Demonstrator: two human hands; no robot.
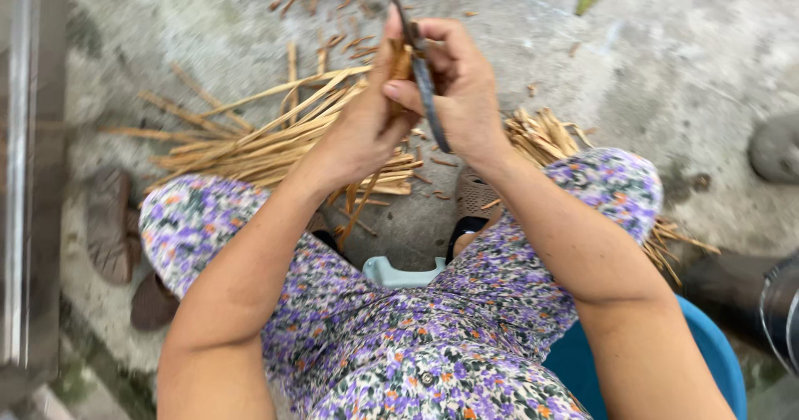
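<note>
Seated person, floral purple clothes, works w/ both hands raised over a concrete floor (666, 62) strewn w/ split cane-like strips. Right hand (466, 95) is closed round the handle of a long dark knife (429, 95), blade slanting from upper frame down toward the lap. Left hand (370, 116) pinches a short tan stick (402, 60) tight between thumb and fingers, right against the blade; the stick sits at the top of the two hands, mostly hidden by them.

Risk, as judged from here: left thumb lies just beside the cutting edge, so a slip of the blade off the hard stick could nick thumb or fingers. The lower end of the knife points back toward the wrists and knees; a sudden give in the wood could drive it that way. A small piece held so close leaves little margin.

Pose: both forearms reach fwd from the body, elbows bent and spread, wrists angled inward so the hands meet at centre above the knees. A pile of strips (275, 141) lies on the floor past the left knee, another bundle (545, 137) by the right knee. Brown sandals (112, 224) at left; blue stool (707, 337) edge beneath.
</note>
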